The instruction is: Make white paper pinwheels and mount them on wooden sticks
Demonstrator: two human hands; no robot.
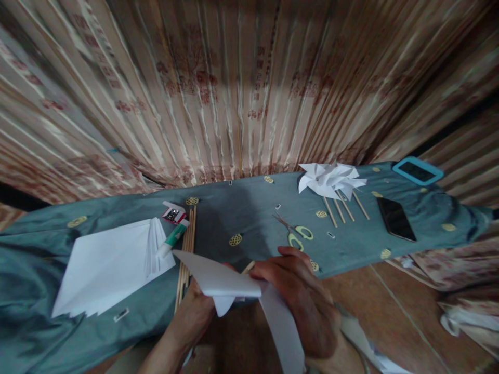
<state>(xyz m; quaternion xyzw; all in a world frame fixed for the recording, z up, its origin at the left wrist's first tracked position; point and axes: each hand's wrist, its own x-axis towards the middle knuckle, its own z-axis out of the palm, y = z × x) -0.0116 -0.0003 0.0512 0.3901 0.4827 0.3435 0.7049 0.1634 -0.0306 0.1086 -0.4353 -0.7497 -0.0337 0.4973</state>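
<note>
Both my hands grip a cut sheet of white paper [226, 280] with curled and hanging flaps, held over the near edge of the cloth-covered table. My left hand [197, 306] is closed on its left side, with the fingers partly hidden behind the paper. My right hand [300, 298] pinches it near the middle, and one long flap droops below that hand. Just beyond the right hand lie scissors [294, 232] with light green handles. Several thin wooden sticks [188, 244] lie past the left hand, beside a green and white glue stick [173, 236].
A stack of white paper [105, 259] covers the left of the blue-green cloth [218, 208], near a small open red and white box [173, 213]. White paper pinwheels [331, 179] on sticks, a black phone [395, 219] and a blue-framed object [418, 171] lie right. A curtain [241, 93] hangs behind.
</note>
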